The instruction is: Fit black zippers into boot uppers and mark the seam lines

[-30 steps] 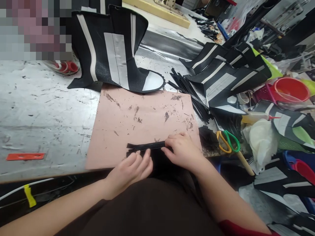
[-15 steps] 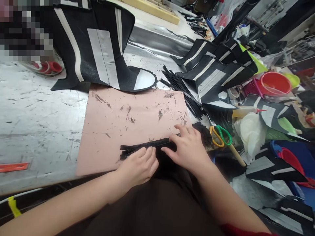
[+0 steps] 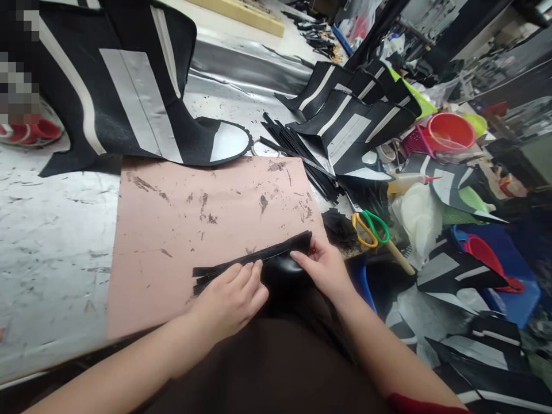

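Observation:
A black leather piece [image 3: 282, 269] with a black zipper-like strip [image 3: 241, 261] along its edge lies at the near edge of a pinkish board [image 3: 207, 201]; its loose ends spread out to the left. My left hand [image 3: 235, 296] is closed, fingertips pressed on the middle of the strip and leather. At the right end, my right hand [image 3: 325, 264] pinches the raised corner between thumb and fingers. The lower part of the leather hangs toward my lap, partly hidden by my hands and dark clothing.
A black boot upper [image 3: 129, 86] with pale strips lies beyond the board. To the right are a bundle of black strips [image 3: 297, 152], more boot uppers [image 3: 340, 126], scissors [image 3: 371, 227] with green and yellow handles, a red bowl [image 3: 451, 135] and a glue bottle [image 3: 405, 183].
My right hand has gone from spread fingers above the strip to pinching its right end, which is now lifted. My left hand stays on the strip. The view has shifted right.

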`<state>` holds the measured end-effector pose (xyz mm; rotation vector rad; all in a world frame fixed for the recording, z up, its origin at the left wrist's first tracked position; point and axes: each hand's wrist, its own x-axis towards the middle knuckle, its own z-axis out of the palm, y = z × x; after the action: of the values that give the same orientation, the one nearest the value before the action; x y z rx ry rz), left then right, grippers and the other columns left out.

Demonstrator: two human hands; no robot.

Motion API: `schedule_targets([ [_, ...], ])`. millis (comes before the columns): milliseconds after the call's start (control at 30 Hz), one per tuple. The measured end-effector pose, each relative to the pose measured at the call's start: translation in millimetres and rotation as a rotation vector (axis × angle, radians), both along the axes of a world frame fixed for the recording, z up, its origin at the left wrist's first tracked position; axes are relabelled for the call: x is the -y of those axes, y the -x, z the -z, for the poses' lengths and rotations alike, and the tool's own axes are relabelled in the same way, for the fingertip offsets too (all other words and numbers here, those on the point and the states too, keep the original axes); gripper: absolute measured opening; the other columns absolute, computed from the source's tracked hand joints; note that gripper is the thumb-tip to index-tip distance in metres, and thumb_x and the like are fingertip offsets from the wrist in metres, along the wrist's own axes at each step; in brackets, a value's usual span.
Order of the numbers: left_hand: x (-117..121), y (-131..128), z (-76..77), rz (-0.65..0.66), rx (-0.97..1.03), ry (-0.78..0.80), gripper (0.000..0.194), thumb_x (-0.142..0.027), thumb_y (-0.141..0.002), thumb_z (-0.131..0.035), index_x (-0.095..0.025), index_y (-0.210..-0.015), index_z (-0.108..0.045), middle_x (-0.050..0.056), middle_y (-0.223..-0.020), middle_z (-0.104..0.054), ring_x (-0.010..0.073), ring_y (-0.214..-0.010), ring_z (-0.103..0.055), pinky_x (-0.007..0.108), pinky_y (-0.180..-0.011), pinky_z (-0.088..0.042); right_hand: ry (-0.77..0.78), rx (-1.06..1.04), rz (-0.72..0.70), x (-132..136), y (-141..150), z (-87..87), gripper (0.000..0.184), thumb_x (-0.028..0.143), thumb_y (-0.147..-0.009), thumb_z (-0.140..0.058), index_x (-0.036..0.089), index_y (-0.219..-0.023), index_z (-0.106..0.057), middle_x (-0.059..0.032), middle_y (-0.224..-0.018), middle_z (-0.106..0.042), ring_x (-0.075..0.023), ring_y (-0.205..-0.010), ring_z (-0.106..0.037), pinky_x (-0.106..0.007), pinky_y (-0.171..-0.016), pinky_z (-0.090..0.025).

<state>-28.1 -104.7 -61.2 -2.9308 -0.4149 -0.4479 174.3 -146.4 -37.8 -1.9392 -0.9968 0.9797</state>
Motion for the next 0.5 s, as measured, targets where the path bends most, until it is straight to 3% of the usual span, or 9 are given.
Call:
schedule_targets([
  [133, -2, -1, -2.3, 0.007, -0.042, -0.004, 0.025, -0.023, -0.079, -0.044, -0.016, -0.099, -0.058, 0.012, -0.113, -0.061, 0.0233, -0.091, -0.056, 0.034, -0.075, -0.039, 0.001, 0.329, -0.064, 5, -6, 5.8, 0.02, 0.035, -0.071, -0.06, 0.017, -0.077, -0.061, -0.0029, -0.07, -0.061, -0.0151, -0.061, -0.054, -0.028, -0.059, -0.045],
  [333, -6, -8, -10.4, 0.037, -0.12, -0.008, 0.037, -0.036, -0.085, -0.041, -0.014, -0.109, -0.057, 0.011, -0.121, -0.056, 0.0214, -0.083, -0.053, 0.034, -0.07, -0.036, 0.027, 0.412, -0.107, 3, -5, 7.7, 0.02, 0.034, -0.072, -0.059, 0.016, -0.078, -0.062, -0.0032, -0.069, -0.061, -0.0146, -0.059, -0.053, -0.027, -0.057, -0.044],
  [500, -10, -26, -18.8, 0.042, -0.237, 0.065, 0.044, -0.034, -0.085, -0.038, -0.012, -0.121, -0.049, 0.013, -0.129, -0.049, 0.02, -0.072, -0.049, 0.036, -0.062, -0.035, 0.041, 0.457, -0.144, -1, -6, 4.8, 0.016, 0.034, -0.072, -0.058, 0.017, -0.073, -0.06, -0.0006, -0.063, -0.059, -0.013, -0.055, -0.051, -0.025, -0.053, -0.042],
])
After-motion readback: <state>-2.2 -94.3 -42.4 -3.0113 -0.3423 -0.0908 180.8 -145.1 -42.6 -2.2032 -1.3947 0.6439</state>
